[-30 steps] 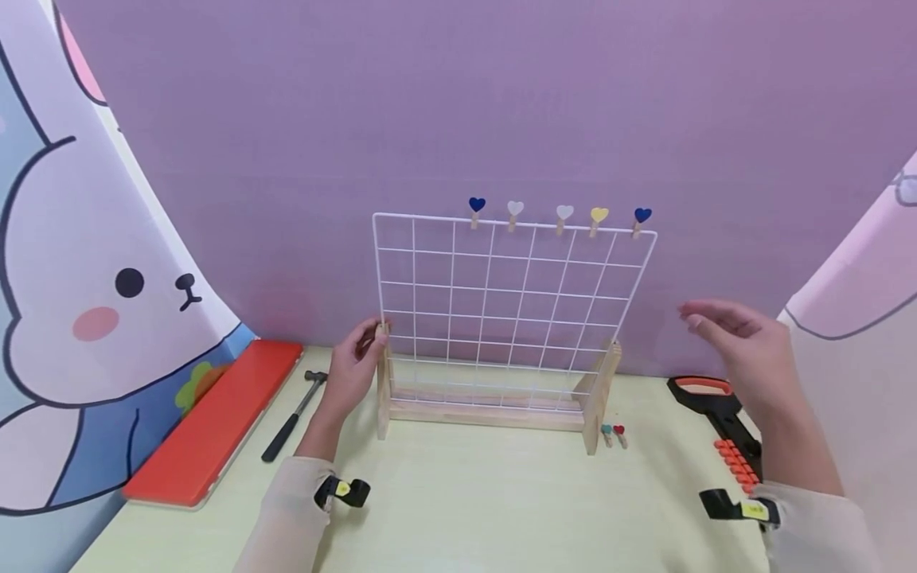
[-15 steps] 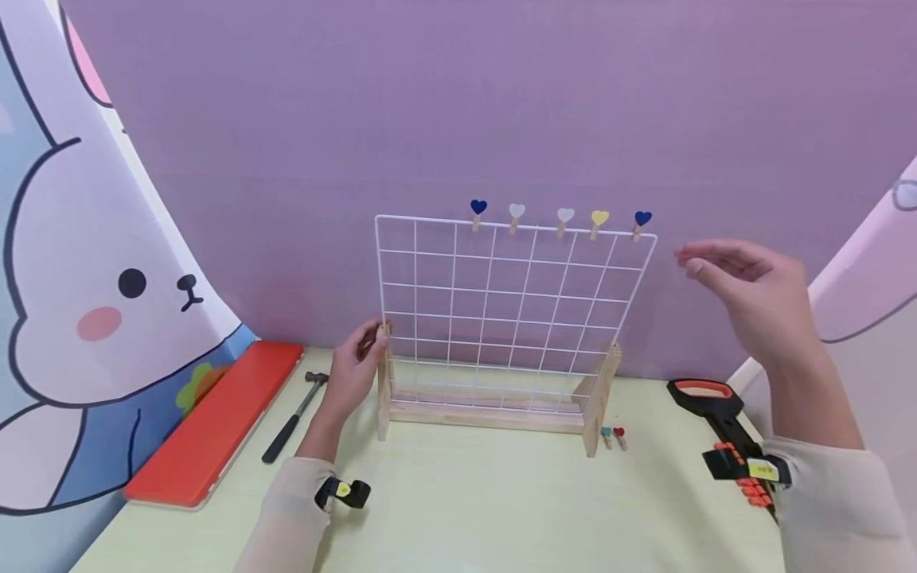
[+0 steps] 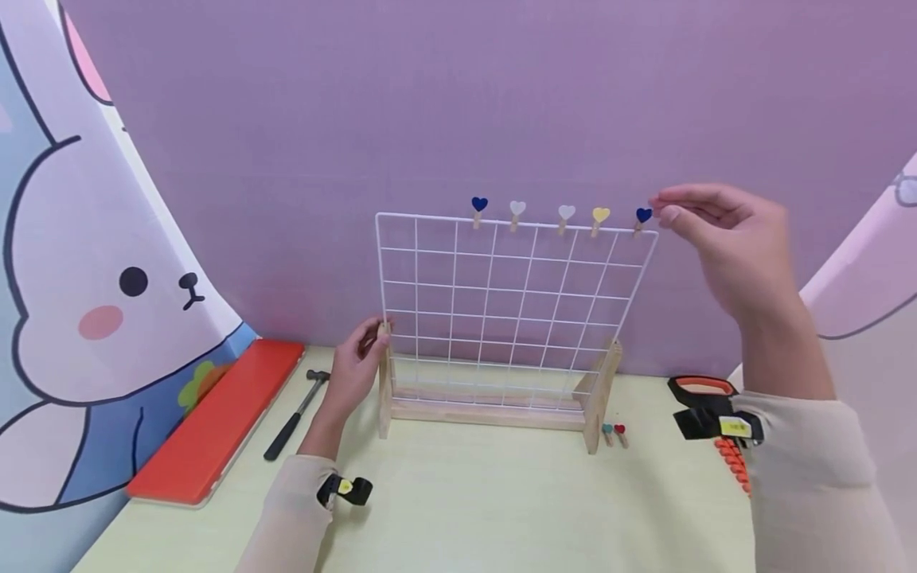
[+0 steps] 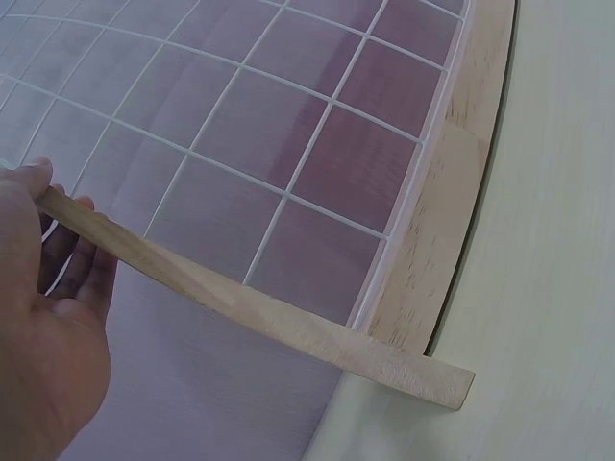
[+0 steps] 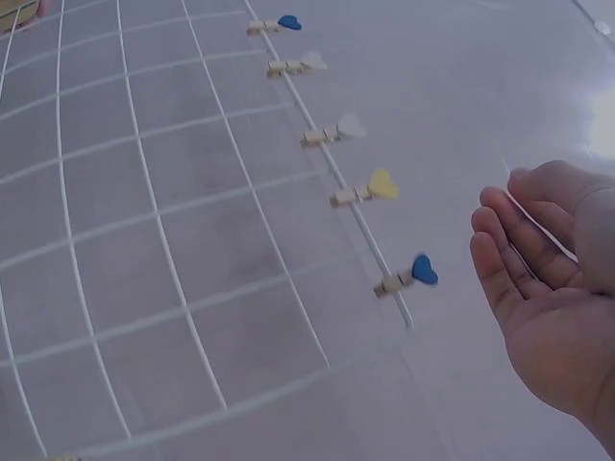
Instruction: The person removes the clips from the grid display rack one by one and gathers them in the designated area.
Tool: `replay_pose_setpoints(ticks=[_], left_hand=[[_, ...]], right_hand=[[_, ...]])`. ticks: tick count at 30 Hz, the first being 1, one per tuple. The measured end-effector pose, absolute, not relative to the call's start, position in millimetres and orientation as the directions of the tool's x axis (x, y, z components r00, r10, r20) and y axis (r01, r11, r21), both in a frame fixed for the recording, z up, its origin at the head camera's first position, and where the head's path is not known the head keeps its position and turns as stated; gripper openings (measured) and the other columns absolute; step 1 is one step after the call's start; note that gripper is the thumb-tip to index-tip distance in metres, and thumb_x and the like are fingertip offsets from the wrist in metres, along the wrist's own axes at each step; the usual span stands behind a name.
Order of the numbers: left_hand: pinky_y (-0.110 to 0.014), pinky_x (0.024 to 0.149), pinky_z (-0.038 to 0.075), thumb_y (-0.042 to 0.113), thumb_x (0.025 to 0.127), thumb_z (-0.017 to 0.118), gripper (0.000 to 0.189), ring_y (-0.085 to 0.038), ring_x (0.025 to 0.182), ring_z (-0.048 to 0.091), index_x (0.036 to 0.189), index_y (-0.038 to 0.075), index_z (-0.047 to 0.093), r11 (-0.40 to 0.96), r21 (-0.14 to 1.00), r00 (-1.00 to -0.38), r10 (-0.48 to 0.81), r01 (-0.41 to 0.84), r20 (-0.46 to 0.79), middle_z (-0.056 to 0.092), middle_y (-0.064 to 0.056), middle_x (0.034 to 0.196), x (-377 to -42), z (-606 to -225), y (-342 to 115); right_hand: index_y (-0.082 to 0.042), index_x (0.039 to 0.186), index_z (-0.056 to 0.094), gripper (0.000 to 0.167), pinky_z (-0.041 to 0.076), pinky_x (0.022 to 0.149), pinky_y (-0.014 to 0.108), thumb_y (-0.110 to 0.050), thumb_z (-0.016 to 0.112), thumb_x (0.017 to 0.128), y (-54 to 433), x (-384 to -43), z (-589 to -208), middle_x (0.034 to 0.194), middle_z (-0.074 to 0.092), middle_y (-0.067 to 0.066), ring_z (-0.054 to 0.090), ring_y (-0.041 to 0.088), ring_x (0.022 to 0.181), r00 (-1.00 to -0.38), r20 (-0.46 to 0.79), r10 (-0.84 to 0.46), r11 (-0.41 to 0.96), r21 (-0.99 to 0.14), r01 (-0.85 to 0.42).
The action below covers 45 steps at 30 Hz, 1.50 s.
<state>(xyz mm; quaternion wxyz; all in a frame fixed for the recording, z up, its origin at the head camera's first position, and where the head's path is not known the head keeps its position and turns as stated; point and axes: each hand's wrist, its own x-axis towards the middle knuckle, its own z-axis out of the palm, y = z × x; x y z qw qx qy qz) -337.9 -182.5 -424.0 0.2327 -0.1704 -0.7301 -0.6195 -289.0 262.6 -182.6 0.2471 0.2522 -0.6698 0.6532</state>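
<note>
Wooden upright [image 3: 384, 398] gripped by left hand [image 3: 354, 364]; right hand [image 3: 739, 248], upper right, relaxed, empty; blue-heart peg [image 3: 644, 215] probably light, best pinched at heart.

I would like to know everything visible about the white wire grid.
The white wire grid is a rectangular mesh of thin, metal-looking wires with rounded upper corners. It stands upright in a wooden stand, between two side posts. Five heart-topped clothespins, two blue, two white and one yellow, are clipped along its top edge. The left hand grips one post; whether it touches the grid is unclear.
</note>
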Motion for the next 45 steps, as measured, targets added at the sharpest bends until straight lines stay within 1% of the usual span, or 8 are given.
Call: replay_pose_setpoints(ticks=[5,9,17,20,25,27,35,45], left_hand=[[-0.009,0.103,0.050,0.018,0.106,0.060,0.039,0.001,0.120,0.061,0.140,-0.001,0.058,0.168,0.826,-0.834,-0.038,0.538,0.551,0.065,-0.023,0.140,-337.6,-422.3,-182.3],[-0.010,0.104,0.049,0.018,0.106,0.060,0.039,-0.001,0.120,0.061,0.140,-0.001,0.058,0.157,0.836,-0.843,-0.037,0.525,0.536,0.064,-0.024,0.140,-336.5,-421.8,-182.5],[-0.010,0.104,0.050,0.015,0.106,0.060,0.039,0.000,0.120,0.061,0.140,-0.002,0.058,0.135,0.833,-0.838,-0.031,0.537,0.545,0.062,-0.029,0.140,-335.4,-421.0,-181.8],[-0.010,0.104,0.049,0.015,0.106,0.060,0.039,-0.005,0.123,0.062,0.140,-0.003,0.057,0.137,0.834,-0.839,-0.032,0.534,0.542,0.062,-0.028,0.141,-334.9,-420.8,-181.8],[-0.010,0.105,0.049,0.017,0.106,0.060,0.039,-0.021,0.128,0.062,0.141,-0.001,0.058,0.145,0.838,-0.843,-0.034,0.527,0.536,0.062,-0.027,0.141,-335.0,-420.5,-182.3],[-0.010,0.105,0.049,0.017,0.106,0.060,0.039,-0.022,0.128,0.062,0.140,-0.001,0.058,0.143,0.837,-0.843,-0.031,0.529,0.538,0.061,-0.028,0.141,-335.4,-420.6,-181.5],[-0.010,0.103,0.050,0.015,0.106,0.060,0.039,0.000,0.120,0.062,0.141,-0.002,0.057,0.139,0.832,-0.837,-0.025,0.538,0.546,0.062,-0.028,0.141,-334.8,-421.2,-181.2],[-0.009,0.104,0.049,0.013,0.105,0.059,0.039,0.005,0.119,0.061,0.140,-0.004,0.056,0.119,0.829,-0.832,-0.034,0.546,0.553,0.061,-0.030,0.140,-336.0,-420.5,-184.0]], right_hand=[[0.011,0.116,0.071,0.030,0.058,0.094,0.016,0.001,0.078,0.088,247.9,-296.3,-175.7,0.102,0.080,0.008,0.074,0.017,0.098,-0.733,0.680,-0.028,-0.069,-0.733,-0.677],[0.012,0.113,0.072,0.028,0.060,0.089,0.019,0.001,0.079,0.088,235.6,-302.0,-168.7,0.099,0.080,0.010,0.074,0.019,0.091,-0.732,0.681,-0.030,-0.104,-0.730,-0.675],[0.007,0.111,0.075,0.025,0.060,0.081,0.018,-0.001,0.079,0.088,211.4,-308.9,-156.9,0.099,0.080,0.008,0.073,0.018,0.088,-0.748,0.661,-0.056,-0.093,-0.749,-0.656],[0.008,0.110,0.074,0.023,0.060,0.082,0.019,0.001,0.078,0.088,202.5,-311.2,-154.8,0.100,0.080,0.010,0.072,0.019,0.090,-0.748,0.659,-0.079,-0.119,-0.751,-0.649],[0.008,0.108,0.074,0.021,0.061,0.086,0.022,0.002,0.078,0.088,189.9,-316.7,-153.3,0.099,0.080,0.010,0.072,0.021,0.092,-0.745,0.658,-0.106,-0.145,-0.752,-0.643],[0.008,0.108,0.075,0.021,0.061,0.086,0.022,0.002,0.078,0.088,186.1,-319.0,-152.4,0.099,0.080,0.010,0.073,0.021,0.092,-0.749,0.654,-0.110,-0.148,-0.756,-0.638],[0.006,0.108,0.075,0.020,0.060,0.090,0.022,0.002,0.077,0.088,167.5,-323.3,-148.3,0.099,0.079,0.010,0.073,0.021,0.094,-0.770,0.625,-0.130,-0.137,-0.780,-0.611],[0.002,0.110,0.075,0.020,0.059,0.096,0.020,0.001,0.076,0.090,136.9,-324.9,-145.1,0.101,0.078,0.008,0.072,0.022,0.102,-0.797,0.573,-0.192,-0.074,-0.818,-0.570]])
